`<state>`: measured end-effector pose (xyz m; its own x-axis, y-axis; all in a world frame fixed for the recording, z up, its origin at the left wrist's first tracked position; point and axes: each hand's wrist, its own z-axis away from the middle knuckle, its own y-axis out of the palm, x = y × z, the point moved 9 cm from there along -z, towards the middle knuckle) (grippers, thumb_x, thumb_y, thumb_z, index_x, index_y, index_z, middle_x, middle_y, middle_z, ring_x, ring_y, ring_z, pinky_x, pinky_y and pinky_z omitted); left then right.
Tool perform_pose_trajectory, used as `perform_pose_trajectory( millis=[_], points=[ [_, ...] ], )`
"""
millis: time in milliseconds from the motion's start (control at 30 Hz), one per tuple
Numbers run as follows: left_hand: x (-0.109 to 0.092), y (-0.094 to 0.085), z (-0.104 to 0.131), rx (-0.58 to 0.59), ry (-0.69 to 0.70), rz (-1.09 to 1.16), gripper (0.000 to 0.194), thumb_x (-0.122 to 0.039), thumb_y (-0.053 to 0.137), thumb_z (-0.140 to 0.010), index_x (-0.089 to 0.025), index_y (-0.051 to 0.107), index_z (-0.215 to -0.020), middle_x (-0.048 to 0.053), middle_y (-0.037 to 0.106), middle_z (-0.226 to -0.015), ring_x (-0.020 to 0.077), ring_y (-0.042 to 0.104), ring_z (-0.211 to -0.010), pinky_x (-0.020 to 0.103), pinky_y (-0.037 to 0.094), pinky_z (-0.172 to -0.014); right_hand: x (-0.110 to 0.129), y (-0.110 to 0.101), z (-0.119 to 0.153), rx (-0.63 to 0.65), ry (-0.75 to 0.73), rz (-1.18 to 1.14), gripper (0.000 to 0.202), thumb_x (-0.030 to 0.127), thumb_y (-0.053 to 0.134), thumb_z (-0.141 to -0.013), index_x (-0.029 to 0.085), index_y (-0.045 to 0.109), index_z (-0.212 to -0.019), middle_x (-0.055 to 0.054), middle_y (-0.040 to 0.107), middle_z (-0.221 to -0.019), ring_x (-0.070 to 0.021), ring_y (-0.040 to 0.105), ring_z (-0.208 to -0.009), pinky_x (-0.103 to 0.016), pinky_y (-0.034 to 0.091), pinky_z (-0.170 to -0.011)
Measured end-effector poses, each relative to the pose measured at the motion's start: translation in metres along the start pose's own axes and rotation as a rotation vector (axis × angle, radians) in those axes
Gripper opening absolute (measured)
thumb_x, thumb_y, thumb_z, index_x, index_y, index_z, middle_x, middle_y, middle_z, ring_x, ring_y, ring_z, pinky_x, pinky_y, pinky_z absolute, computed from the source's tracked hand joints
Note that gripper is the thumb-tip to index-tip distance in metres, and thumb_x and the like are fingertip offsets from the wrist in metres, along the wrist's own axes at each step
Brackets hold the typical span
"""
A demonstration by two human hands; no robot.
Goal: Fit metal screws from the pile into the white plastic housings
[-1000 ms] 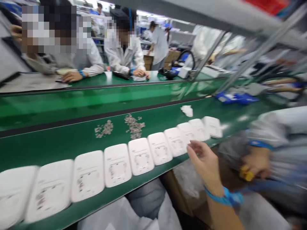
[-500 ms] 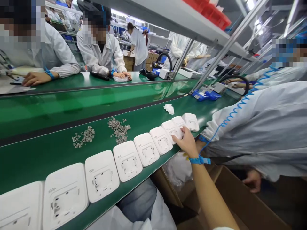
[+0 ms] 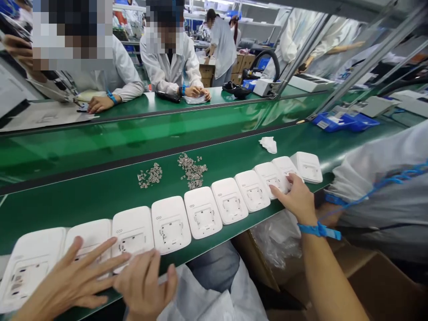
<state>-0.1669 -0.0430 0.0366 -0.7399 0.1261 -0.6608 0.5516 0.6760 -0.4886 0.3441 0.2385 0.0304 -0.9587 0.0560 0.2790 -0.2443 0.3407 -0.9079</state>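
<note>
A row of several white plastic housings [image 3: 170, 223], each with a square recess and small speaker holes, runs along the green bench. My right hand [image 3: 297, 196], wearing a blue wrist strap, has its thumb and fingers around a white plastic housing [image 3: 284, 165] near the row's right end. My left hand [image 3: 147, 283] is at the bench's front edge, slightly blurred. Its thumb stands apart from the bent fingers, with nothing visible in it. A co-worker's hand [image 3: 80, 272] reaches from the left with spread fingers over housings there, partly covering them.
Two piles of small metal parts [image 3: 192, 171] lie behind the row. Crumpled white paper [image 3: 269, 145] and blue trays [image 3: 344, 121] are farther right. A cardboard box [image 3: 364, 276] with clear plastic [image 3: 277, 238] stands below the edge. A co-worker's sleeve [image 3: 377, 165] is close on the right.
The view has swung left, so the row sits farther right in it. My left hand and a co-worker's hand have come into view. My right hand stays at the same housing.
</note>
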Motion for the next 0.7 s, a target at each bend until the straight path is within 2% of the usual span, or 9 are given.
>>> perform_pose_trajectory(
  millis=[67,200,367,500,600,700],
  points=[
    [-0.022,0.012,-0.006,0.004,0.051,-0.036,0.040,-0.067,0.047,-0.083,-0.035,0.070,-0.091,0.002,0.071,-0.102,0.0327,0.053,-0.127,0.062,0.036,-0.106,-0.002,0.002,0.000,0.012,0.003,0.013,0.080,0.066,0.058,-0.078,0.012,0.050,-0.136,-0.019,0.062,-0.128,-0.0397,0.060,-0.114,-0.048,0.049,-0.088],
    [-0.069,0.038,-0.014,-0.004,0.161,-0.151,0.048,-0.065,0.059,-0.077,-0.032,0.068,-0.112,0.007,0.068,-0.116,0.0351,0.056,-0.123,0.057,0.042,-0.100,-0.002,0.004,0.001,0.007,-0.021,0.017,0.079,0.069,0.058,-0.077,0.013,0.053,-0.134,-0.021,0.064,-0.125,-0.0426,0.062,-0.108,-0.049,0.049,-0.079],
    [-0.098,0.060,-0.001,0.004,0.238,-0.262,0.043,-0.054,0.066,-0.078,-0.027,0.067,-0.111,0.011,0.068,-0.113,0.0346,0.060,-0.114,0.050,0.043,-0.094,0.018,0.000,0.013,-0.014,-0.108,0.044,0.073,0.070,0.061,-0.081,0.012,0.060,-0.126,-0.026,0.068,-0.110,-0.0441,0.066,-0.095,-0.047,0.042,-0.065],
    [-0.121,0.074,0.015,-0.027,0.394,-0.332,0.033,-0.031,0.065,-0.082,-0.019,0.065,-0.112,0.014,0.069,-0.107,0.0317,0.064,-0.106,0.046,0.041,-0.090,0.051,-0.008,0.036,-0.048,-0.160,0.104,0.072,0.070,0.058,-0.081,0.015,0.059,-0.127,-0.023,0.069,-0.100,-0.0431,0.067,-0.087,-0.047,0.044,-0.060],
    [-0.112,0.067,0.015,-0.090,0.356,-0.464,0.035,-0.024,0.063,-0.082,-0.013,0.061,-0.115,0.017,0.067,-0.106,0.0335,0.062,-0.104,0.047,0.036,-0.089,0.078,-0.013,0.057,-0.064,-0.202,0.121,0.076,0.072,0.051,-0.083,0.012,0.058,-0.129,-0.023,0.068,-0.100,-0.0438,0.065,-0.090,-0.050,0.048,-0.063],
    [-0.080,0.045,0.010,-0.121,0.146,-0.646,0.053,-0.040,0.060,-0.085,-0.010,0.052,-0.128,0.023,0.061,-0.119,0.0396,0.057,-0.112,0.050,0.033,-0.089,0.097,-0.013,0.074,-0.052,-0.246,0.100,0.080,0.073,0.047,-0.083,0.010,0.056,-0.130,-0.022,0.067,-0.099,-0.0446,0.063,-0.091,-0.053,0.050,-0.066]
  ],
)
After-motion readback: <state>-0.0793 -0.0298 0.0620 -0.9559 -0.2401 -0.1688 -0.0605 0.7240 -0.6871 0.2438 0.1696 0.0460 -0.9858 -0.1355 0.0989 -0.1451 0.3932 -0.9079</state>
